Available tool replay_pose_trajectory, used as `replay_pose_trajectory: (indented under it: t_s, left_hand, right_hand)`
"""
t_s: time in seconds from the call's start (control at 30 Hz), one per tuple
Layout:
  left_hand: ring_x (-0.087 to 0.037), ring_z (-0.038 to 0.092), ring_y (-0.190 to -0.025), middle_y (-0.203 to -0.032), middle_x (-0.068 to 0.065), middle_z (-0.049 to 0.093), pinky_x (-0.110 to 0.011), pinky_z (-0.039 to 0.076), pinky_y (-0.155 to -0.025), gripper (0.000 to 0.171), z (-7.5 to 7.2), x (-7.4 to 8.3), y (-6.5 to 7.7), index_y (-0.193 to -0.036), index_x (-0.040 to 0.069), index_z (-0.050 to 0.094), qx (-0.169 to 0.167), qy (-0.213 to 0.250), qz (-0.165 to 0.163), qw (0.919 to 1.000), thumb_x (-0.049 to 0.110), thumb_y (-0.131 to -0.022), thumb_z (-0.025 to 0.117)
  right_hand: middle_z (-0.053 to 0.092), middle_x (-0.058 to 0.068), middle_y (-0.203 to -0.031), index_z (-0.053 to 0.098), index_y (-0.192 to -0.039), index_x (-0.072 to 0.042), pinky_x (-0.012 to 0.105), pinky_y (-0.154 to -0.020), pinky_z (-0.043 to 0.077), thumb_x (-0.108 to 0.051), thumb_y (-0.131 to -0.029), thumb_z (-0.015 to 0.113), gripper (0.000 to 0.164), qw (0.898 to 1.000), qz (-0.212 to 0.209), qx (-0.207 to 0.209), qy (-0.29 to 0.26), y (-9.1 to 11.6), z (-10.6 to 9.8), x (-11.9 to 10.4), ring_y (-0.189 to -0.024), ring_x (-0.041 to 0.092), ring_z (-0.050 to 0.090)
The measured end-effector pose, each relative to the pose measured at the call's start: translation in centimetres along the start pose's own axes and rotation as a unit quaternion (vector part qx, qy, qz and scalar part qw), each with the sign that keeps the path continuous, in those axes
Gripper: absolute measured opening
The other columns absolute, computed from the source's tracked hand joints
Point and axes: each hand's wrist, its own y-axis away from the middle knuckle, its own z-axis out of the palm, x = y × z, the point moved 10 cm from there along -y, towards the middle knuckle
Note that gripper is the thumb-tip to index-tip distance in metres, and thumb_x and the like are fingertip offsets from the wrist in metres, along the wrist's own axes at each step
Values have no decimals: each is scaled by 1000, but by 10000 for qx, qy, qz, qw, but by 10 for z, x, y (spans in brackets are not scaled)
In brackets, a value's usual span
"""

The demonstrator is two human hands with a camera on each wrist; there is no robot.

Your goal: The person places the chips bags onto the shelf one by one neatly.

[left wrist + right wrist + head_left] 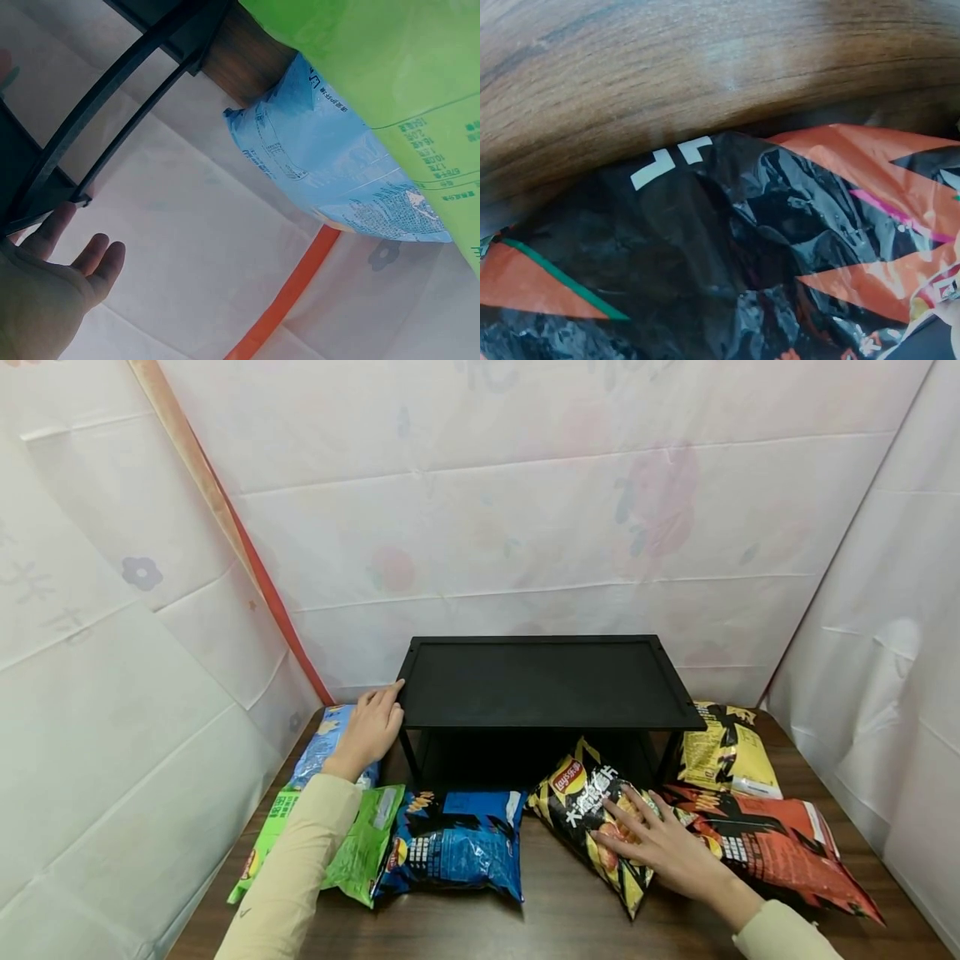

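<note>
My left hand (369, 731) touches the left edge of a black two-tier shelf (532, 681) with its fingertips. In the left wrist view one finger reaches the shelf's rim while the others are loosely bent. My right hand (667, 852) lies with fingers spread over a black and yellow Lay's chip bag (577, 810). That bag leans at a slant against the front of the shelf, its top end at the lower opening. Just right of this hand lies a red and black chip bag (787, 843), which fills much of the right wrist view.
A blue chip bag (457, 843) lies before the shelf, with a green bag (367, 839) beside it, partly behind my left sleeve. A light-blue bag (322, 747) is at the back left, a yellow bag (727, 747) at the back right. White curtains (525, 527) enclose the wooden table (540, 927).
</note>
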Motion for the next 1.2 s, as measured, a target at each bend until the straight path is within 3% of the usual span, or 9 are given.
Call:
replay_pose_trajectory:
  t_s: [0.5, 1.2]
  left_hand:
    - [-39, 21, -134, -147, -14, 30, -59, 19, -106, 50, -4, 0, 3, -147, 19, 19, -12, 5, -57, 10000, 29, -99, 20]
    - [-39, 22, -133, -147, -13, 31, -59, 20, -106, 50, -2, -2, 2, -147, 19, 20, 71, -17, -11, 10000, 32, -99, 19]
  right_hand:
    - [42, 13, -140, 46, -135, -25, 56, -82, 45, -6, -48, 86, 98, 9959, 294, 640, -561, -7, -25, 7, -125, 42, 38]
    - [49, 13, -132, 49, -133, -18, 50, -75, 49, -26, -37, 91, 105, 9913, 472, 973, -749, -12, -44, 14, -119, 39, 45]
